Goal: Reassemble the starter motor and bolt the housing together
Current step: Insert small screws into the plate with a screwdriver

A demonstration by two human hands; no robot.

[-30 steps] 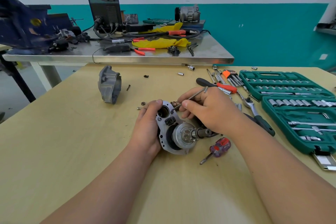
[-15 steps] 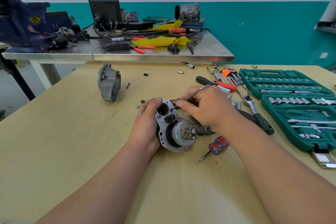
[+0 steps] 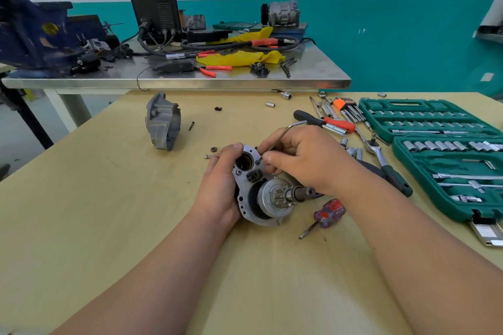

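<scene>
A pale wooden tabletop (image 3: 109, 226) fills the foreground. On it lies the starter motor (image 3: 269, 198), a silver aluminium plate with a steel pinion gear and a dark shaft pointing right. Beyond the starter motor a steel-topped bench (image 3: 313, 73) stands against a white wall with a teal lower band (image 3: 394, 43). The bench carries a black welder box (image 3: 155, 3), a dark blue vise (image 3: 30, 35) and yellow rags (image 3: 239, 58).

Behind and to the left of the motor, well apart from it, sits a grey cast-metal nose housing (image 3: 162, 122). To the motor's right lies an open green plastic socket case (image 3: 446, 149), with a chrome ratchet (image 3: 381, 155) between the two. Just in front of the motor on the right lies a screwdriver with a red-and-purple translucent handle (image 3: 328, 212). A loose dark nut (image 3: 214, 149) and a small silver bolt (image 3: 208, 156) lie just left of the plate's top.

The left hand (image 3: 220, 182) grips the plate's left edge with the thumb curled over the upper rim; its other fingers are hidden behind the plate. The right hand (image 3: 304, 160) pinches a thin L-shaped steel hex key (image 3: 283, 133) between thumb and forefinger, with the remaining fingers curled in. The key slants down to a dark bolt head (image 3: 258, 161) on the plate's upper right, just beside the round bore. The right thumb tip sits just beside that bolt.
</scene>
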